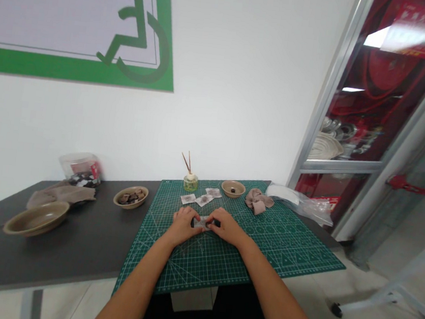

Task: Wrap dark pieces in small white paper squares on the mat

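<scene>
A small white printed square (200,222), like a paper or sachet, is held low over the green cutting mat (265,237). My left hand (185,224) pinches its left side, fingers bent and thumb at the near edge. On the opposite side my right hand (225,225) is closed on it, thumb and fingertips together. Dark patches show by both sets of fingertips; I cannot make out whether they are objects or shadow. Just beyond lie several similar printed squares (204,199), partly overlapping. Fine detail on the held square is too small to read.
Behind stand a reed diffuser (190,182) and a bowl (233,189) with a small dark item. A crumpled brown cloth (259,201) and a plastic bag (299,202) lie right. Leftward are a bowl of brown pieces (130,198), a shallow bowl (37,219), a cloth (60,194) and a clear tub (81,169).
</scene>
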Action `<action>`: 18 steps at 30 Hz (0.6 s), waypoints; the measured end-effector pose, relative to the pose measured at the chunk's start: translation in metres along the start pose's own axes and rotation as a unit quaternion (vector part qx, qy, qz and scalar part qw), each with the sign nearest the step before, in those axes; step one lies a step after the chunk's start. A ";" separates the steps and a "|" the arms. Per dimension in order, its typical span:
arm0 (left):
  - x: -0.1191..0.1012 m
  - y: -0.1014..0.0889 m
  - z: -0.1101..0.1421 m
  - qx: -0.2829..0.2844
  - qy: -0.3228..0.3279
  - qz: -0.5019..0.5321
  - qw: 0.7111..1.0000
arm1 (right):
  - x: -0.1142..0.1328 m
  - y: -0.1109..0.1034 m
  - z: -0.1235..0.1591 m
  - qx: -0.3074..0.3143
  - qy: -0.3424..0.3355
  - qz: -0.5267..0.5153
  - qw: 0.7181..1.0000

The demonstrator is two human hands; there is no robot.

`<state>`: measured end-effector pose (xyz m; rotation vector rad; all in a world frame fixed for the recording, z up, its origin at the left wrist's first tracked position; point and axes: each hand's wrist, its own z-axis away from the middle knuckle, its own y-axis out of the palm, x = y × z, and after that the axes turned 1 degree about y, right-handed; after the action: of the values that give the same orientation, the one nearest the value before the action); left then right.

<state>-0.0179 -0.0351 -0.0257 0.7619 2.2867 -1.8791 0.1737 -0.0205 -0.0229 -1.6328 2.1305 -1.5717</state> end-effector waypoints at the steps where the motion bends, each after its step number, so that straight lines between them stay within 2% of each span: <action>1: 0.000 0.000 0.000 0.000 -0.001 0.000 1.000 | 0.000 -0.001 0.000 0.002 -0.001 0.002 1.000; 18: 0.000 0.001 0.000 0.000 0.003 0.007 1.000 | -0.002 -0.003 0.001 -0.015 0.024 0.014 1.000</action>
<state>-0.0181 -0.0351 -0.0265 0.7824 2.2781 -1.8727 0.1770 -0.0196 -0.0224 -1.5838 2.1998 -1.5945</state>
